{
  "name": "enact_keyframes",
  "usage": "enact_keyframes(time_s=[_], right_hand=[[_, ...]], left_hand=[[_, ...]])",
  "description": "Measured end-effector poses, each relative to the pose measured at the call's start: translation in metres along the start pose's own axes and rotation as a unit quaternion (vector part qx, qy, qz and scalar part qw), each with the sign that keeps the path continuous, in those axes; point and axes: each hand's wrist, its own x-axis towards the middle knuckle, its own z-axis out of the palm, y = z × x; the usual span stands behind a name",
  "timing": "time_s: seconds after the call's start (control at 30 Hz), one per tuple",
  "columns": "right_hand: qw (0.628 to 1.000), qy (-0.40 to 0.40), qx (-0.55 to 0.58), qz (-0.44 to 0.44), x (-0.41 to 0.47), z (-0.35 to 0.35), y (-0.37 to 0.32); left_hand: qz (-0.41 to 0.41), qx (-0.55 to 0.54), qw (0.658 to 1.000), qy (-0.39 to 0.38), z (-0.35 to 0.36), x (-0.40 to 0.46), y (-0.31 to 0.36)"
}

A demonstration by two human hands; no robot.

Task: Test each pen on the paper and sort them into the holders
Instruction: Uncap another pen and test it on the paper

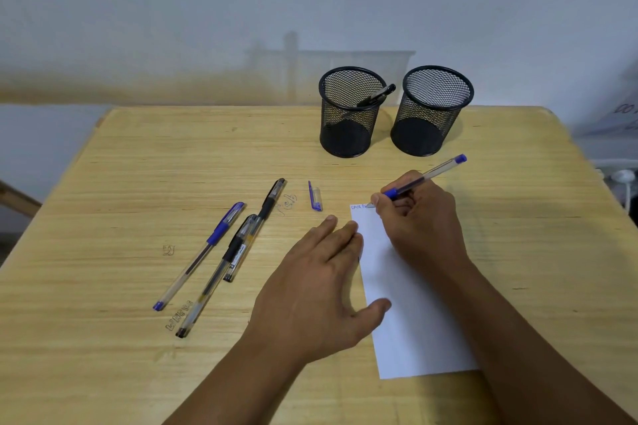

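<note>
The right hand [419, 217] covers part of the paper's [411, 307] top edge, so only the start of some small blue writing shows there, too small to read. That hand grips a blue pen [426, 178] between thumb and fingers, its tip on the paper's upper left corner. The left hand [319, 290] lies flat with straight fingers, its fingertips and thumb pressing on the paper's left edge. Three more pens lie on the wooden table [138, 166] to the left: one blue capped pen [200, 255] and two black pens [238, 252], the black ones overlapping. One loose blue cap [315, 197] lies near the paper. Two black mesh holders stand behind: the left holder [350, 112] has one dark pen leaning on its rim, while the right holder [433, 110] shows none
</note>
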Motion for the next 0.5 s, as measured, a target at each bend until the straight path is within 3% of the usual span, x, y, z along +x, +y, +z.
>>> enact_keyframes(time_s=[0.5], right_hand=[[1.0, 0.003, -0.008, 0.019, -0.0004, 0.0006, -0.0018]], left_hand=[[0.002, -0.002, 1.0, 0.007, 0.0011, -0.0002, -0.0001]])
